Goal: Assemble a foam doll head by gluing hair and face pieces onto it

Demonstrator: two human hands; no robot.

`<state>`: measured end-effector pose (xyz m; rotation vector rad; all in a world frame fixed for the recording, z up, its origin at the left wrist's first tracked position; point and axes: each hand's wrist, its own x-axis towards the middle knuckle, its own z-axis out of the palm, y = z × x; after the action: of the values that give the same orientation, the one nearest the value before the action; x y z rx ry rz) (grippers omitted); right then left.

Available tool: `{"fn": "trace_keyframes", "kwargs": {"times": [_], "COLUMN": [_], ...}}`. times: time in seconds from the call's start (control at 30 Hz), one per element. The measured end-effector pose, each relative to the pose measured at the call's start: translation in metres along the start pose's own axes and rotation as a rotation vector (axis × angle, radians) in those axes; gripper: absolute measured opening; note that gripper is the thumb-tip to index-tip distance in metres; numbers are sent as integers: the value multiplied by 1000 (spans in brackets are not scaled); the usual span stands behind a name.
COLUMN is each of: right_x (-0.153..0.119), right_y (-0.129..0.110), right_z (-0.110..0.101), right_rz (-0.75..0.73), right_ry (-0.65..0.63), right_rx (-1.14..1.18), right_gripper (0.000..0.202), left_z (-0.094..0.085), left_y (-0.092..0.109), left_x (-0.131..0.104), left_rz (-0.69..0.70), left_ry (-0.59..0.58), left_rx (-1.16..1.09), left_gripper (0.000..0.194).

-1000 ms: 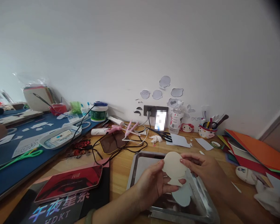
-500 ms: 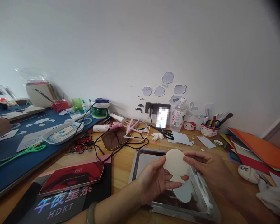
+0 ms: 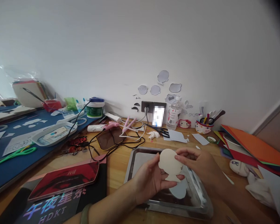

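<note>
A cream-coloured flat cutout (image 3: 170, 163) with a round head and a small body is held over a metal tray (image 3: 177, 211). My left hand (image 3: 149, 179), palm up, supports its left side and lower part between thumb and fingers. My right hand (image 3: 196, 160) pinches its upper right edge. Below the cutout, a pale rounded piece (image 3: 179, 190) lies in the tray, partly covered by my left fingers and the cutout.
Left of the tray are a red box (image 3: 67, 179), black cables and a phone (image 3: 108, 138). Behind stand a bottle (image 3: 174, 115) and a pen holder (image 3: 204, 127). Coloured sheets (image 3: 254, 146) lie right; green scissors (image 3: 21, 154) lie far left.
The view has turned slightly right, so most things appear further left. The cutout, still in both hands, is tilted a little differently. The other person's hand at the far left has left the view.
</note>
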<state>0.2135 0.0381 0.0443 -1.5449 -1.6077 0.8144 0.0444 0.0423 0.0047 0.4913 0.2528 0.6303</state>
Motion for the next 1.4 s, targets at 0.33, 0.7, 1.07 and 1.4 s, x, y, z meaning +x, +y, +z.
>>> {"fn": "trace_keyframes", "kwargs": {"times": [0.33, 0.7, 1.07, 1.4], "right_x": [-2, -2, -5, -3], "right_y": [-6, -6, -6, -2], "right_z": [-1, -1, 4, 7], "right_rz": [-10, -25, -17, -53], "right_ry": [-12, -50, -31, -13], "right_rx": [-29, 24, 40, -30], "right_gripper": [14, 14, 16, 14], "left_z": [-2, -1, 0, 3], "left_y": [-4, -2, -4, -7], "left_x": [0, -1, -2, -1], "left_rz": [18, 40, 133, 199], "left_ry": [39, 41, 52, 153], "left_rx": [50, 66, 189, 291], "left_gripper": [47, 48, 39, 40]}}
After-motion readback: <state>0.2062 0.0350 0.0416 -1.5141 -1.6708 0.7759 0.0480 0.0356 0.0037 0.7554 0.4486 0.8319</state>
